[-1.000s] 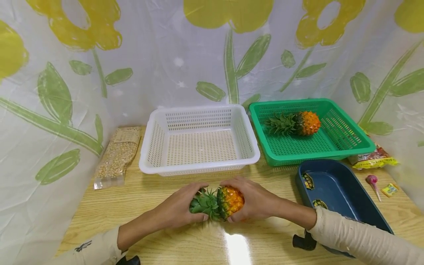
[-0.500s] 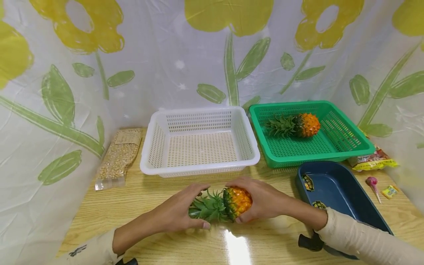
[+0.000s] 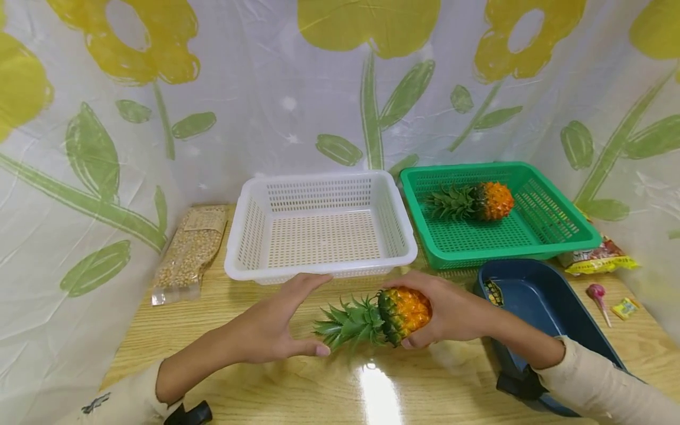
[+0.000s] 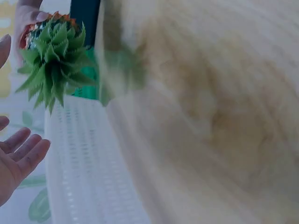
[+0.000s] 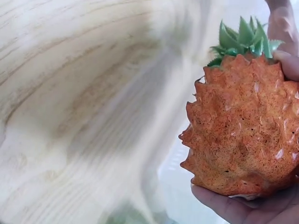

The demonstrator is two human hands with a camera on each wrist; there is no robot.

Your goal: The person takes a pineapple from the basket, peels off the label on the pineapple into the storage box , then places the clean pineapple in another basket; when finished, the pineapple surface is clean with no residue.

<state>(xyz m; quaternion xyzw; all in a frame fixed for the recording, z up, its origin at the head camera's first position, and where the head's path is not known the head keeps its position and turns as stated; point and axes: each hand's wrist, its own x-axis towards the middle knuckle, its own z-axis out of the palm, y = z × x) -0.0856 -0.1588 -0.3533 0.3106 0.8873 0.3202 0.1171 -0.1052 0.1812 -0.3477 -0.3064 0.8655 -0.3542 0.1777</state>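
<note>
A small orange pineapple (image 3: 406,316) with a green leafy crown lies sideways in front of the white basket, its crown toward the left. My right hand (image 3: 451,310) grips its orange end, thumb on the near side. In the right wrist view the spiky orange body of the pineapple (image 5: 243,126) fills the right part, with fingers below it. My left hand (image 3: 268,324) is spread beside the crown, thumb and fingers apart, holding nothing. The left wrist view has the crown tips facing the camera and the left hand's fingers (image 4: 25,151) apart from them.
Behind the hands stands a white perforated basket (image 3: 320,268). Right of it, a green basket (image 3: 510,254) holds another pineapple (image 3: 494,200). A dark blue tray (image 3: 552,307) sits under the right forearm. A bag of corn kernels (image 3: 188,248), a lollipop (image 3: 597,292) and a wrapped candy (image 3: 625,307) lie around.
The pineapple has moved right with my right hand, showing more of its crown. My left hand has come off the crown, opened wider and shifted left.
</note>
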